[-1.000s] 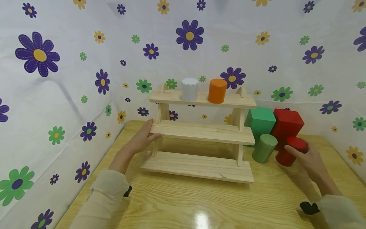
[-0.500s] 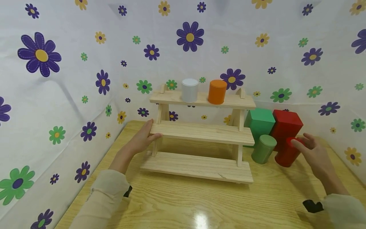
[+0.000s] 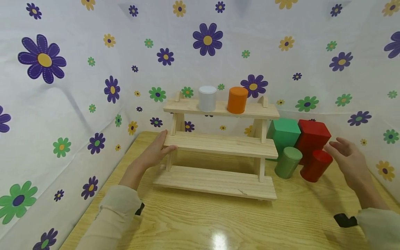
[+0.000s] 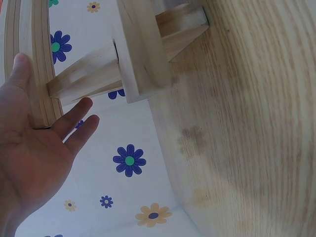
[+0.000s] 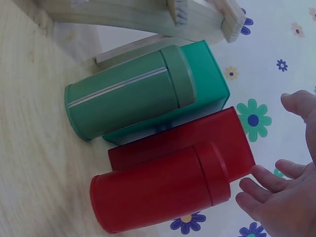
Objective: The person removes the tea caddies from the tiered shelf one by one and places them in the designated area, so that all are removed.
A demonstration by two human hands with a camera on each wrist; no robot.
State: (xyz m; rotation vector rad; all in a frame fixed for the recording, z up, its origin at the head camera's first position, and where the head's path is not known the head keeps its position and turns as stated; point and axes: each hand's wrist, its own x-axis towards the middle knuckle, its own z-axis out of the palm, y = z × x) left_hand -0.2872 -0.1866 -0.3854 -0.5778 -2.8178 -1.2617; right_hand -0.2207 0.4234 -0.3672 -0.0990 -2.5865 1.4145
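Observation:
My left hand (image 3: 152, 152) grips the left end of the middle board of a three-tier wooden display shelf (image 3: 218, 144). In the left wrist view, its thumb lies on one face of the board and fingers show at the other side. Over at the right, my right hand (image 3: 353, 165) is held just beside a red lidded canister (image 3: 315, 166), its fingers loosely bent and nothing in them. That canister stands upright on the table. Next to it is a green canister (image 3: 288, 164), also upright. The right wrist view shows the right fingertips close to the red lid.
Behind the canisters stand a green box (image 3: 285, 127) and a red box (image 3: 315, 129), near the shelf's right end. A white canister (image 3: 207, 99) and an orange canister (image 3: 237, 100) sit on the top board. Flower-printed cloth (image 3: 175, 27) backs the wooden table (image 3: 175, 218).
My right hand has let go of the red canister's lid and drawn away to the right. The canister stays in place. The left hand keeps its hold on the shelf.

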